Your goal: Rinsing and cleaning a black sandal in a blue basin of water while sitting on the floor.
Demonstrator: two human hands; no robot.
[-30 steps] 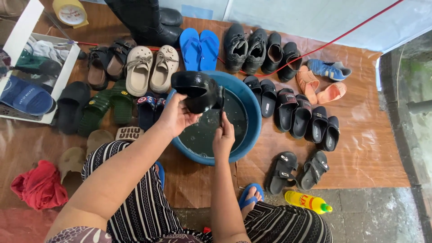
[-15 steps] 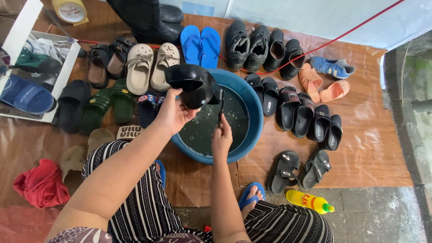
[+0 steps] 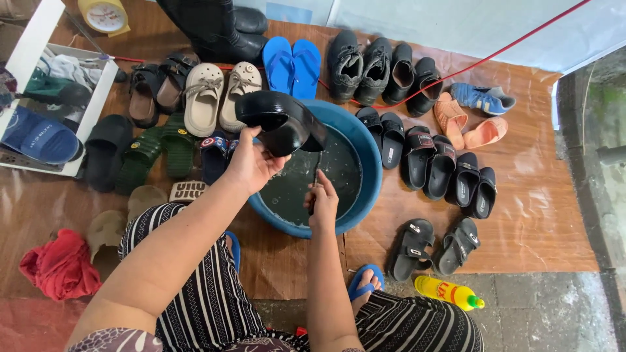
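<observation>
Basically: left hand (image 3: 251, 163) closed round the lower edge of a black sandal (image 3: 282, 122), holding it up over the near-left rim of the blue basin (image 3: 369, 163). Long axis of the sandal running roughly left to right, tilted down toward the right, sole side up. Right hand (image 3: 322, 205) curled shut on a thin dark brush handle (image 3: 315, 182), pointing up at the sandal's lower right end, tip just below it, close but can't tell if touching. So the sandal sits up and to the left of the right hand, with the left hand nearest, already gripping it.

Dark water in the basin, a few bubbles. One basin, one sandal in hand, one brush.

Round about on the brown floor mat: one pair of blue flip-flops (image 3: 293, 65), one pair of beige clogs (image 3: 218, 98), two pairs of black shoes behind the basin, one blue trainer (image 3: 481, 98), two orange flats (image 3: 466, 124), several black sandal pairs on the right. One yellow bottle (image 3: 450, 293) near the right foot, one red cloth (image 3: 59, 267) far left.
</observation>
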